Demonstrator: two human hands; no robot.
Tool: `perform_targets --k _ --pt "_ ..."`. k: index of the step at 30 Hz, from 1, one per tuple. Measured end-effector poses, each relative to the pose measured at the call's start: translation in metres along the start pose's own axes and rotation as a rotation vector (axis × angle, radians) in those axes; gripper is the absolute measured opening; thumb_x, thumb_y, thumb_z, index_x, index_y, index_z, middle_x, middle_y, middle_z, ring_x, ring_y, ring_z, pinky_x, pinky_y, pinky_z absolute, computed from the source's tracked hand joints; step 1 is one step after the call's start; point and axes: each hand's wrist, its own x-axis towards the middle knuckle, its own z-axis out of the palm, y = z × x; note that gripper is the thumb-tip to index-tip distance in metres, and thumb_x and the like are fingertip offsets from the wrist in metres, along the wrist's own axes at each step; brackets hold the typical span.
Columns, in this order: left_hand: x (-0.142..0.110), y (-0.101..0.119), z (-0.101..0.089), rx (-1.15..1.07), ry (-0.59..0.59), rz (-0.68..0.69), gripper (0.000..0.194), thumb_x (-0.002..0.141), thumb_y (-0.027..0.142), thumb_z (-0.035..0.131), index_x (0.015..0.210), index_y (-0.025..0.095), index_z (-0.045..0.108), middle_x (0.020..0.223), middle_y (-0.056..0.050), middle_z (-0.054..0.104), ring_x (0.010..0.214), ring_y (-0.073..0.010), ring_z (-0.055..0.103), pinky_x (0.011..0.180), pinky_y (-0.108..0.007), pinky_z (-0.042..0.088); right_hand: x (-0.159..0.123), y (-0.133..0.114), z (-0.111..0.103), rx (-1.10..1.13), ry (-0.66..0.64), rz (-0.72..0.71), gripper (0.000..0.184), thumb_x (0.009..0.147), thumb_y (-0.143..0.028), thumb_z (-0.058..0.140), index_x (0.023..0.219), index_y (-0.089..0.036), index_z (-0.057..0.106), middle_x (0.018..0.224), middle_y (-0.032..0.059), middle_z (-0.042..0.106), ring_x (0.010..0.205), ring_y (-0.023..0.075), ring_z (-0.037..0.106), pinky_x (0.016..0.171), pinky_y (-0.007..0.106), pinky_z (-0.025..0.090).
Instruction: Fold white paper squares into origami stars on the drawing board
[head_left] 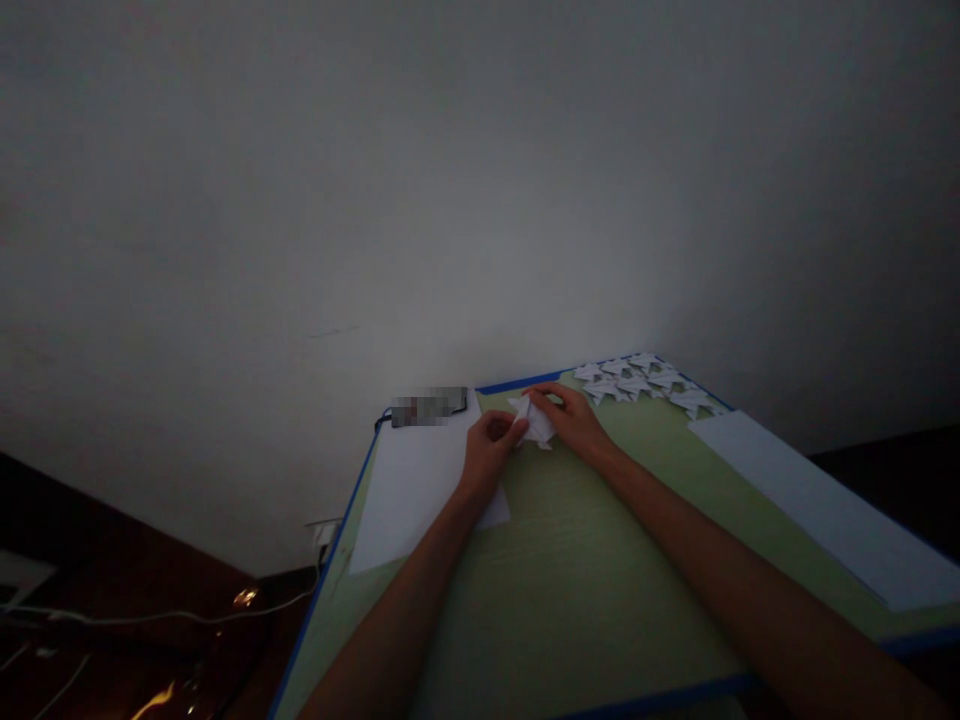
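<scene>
A small white folded paper figure (537, 424) with pointed corners is held between my two hands above the green table. My left hand (489, 448) pinches its left side between thumb and fingers. At its upper right, my right hand (568, 412) grips the paper with thumb and forefinger. Fingers cover part of the folds. Several similar white folded paper figures (634, 386) lie in rows at the table's far right corner.
A white paper sheet (412, 490) lies on the left of the green table (585, 590), with a blurred dark-edged device (429, 407) at its top. Long white paper (825, 510) lies along the right edge. The wall (480, 200) stands behind; a white cable (172, 618) hangs at left.
</scene>
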Motion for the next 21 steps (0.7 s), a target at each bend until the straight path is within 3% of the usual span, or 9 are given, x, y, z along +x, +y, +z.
perform_targets --k 6,12,21 --pt "-0.001 0.001 0.003 -0.032 -0.020 -0.044 0.048 0.064 0.049 0.088 0.081 0.018 0.055 0.069 -0.002 0.070 0.058 -0.0159 0.068 0.051 -0.022 0.046 -0.001 0.002 0.001 0.000 -0.030 0.005 0.033 0.084 -0.048 0.062 0.093 -0.020 0.075 0.093 0.0065 0.075 0.074 0.0195 0.065 0.063 0.029 0.050" --pt "-0.001 0.001 0.003 -0.022 0.011 -0.039 0.046 0.064 0.046 0.088 0.081 0.017 0.057 0.067 -0.002 0.071 0.056 -0.0151 0.068 0.050 -0.021 0.044 0.001 0.010 0.001 -0.046 -0.010 -0.030 0.030 0.074 -0.044 0.074 0.091 -0.019 0.075 0.097 0.0073 0.074 0.089 0.0221 0.066 0.075 0.032 0.053" --pt "-0.001 0.000 0.004 -0.036 0.039 -0.043 0.047 0.061 0.044 0.090 0.083 0.017 0.059 0.067 -0.003 0.072 0.057 -0.0163 0.069 0.048 -0.020 0.044 0.006 0.009 -0.006 -0.018 -0.103 0.037 0.030 0.074 -0.045 0.073 0.080 -0.016 0.071 0.082 0.0037 0.069 0.074 0.0179 0.061 0.068 0.030 0.047"
